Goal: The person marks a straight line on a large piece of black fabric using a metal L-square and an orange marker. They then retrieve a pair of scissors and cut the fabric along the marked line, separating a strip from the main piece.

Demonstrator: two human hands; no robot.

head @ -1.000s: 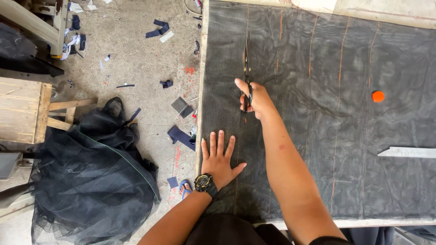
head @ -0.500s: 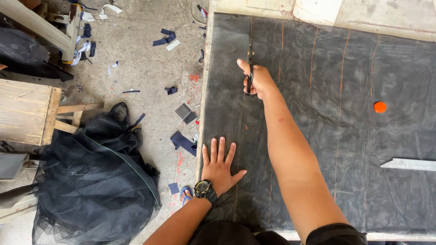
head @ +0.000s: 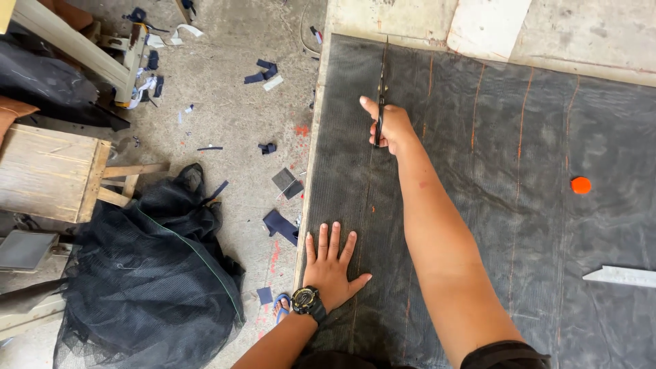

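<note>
A heap of black netting [head: 147,273] lies on the floor at left. The left hand [head: 329,268] presses flat, fingers spread, on the dark mesh sheet [head: 478,205] covering the desk. The right hand [head: 387,126], its grip clamped on scissors [head: 380,89], holds them lengthwise, blades pointing away toward the sheet's far edge.

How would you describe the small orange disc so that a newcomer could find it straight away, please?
Start at the dark mesh sheet spread over the table. Go to its right side, above the pale pointed ruler at the edge. The orange disc lies there alone: round and solid, unlike the thin orange chalk lines.
</note>
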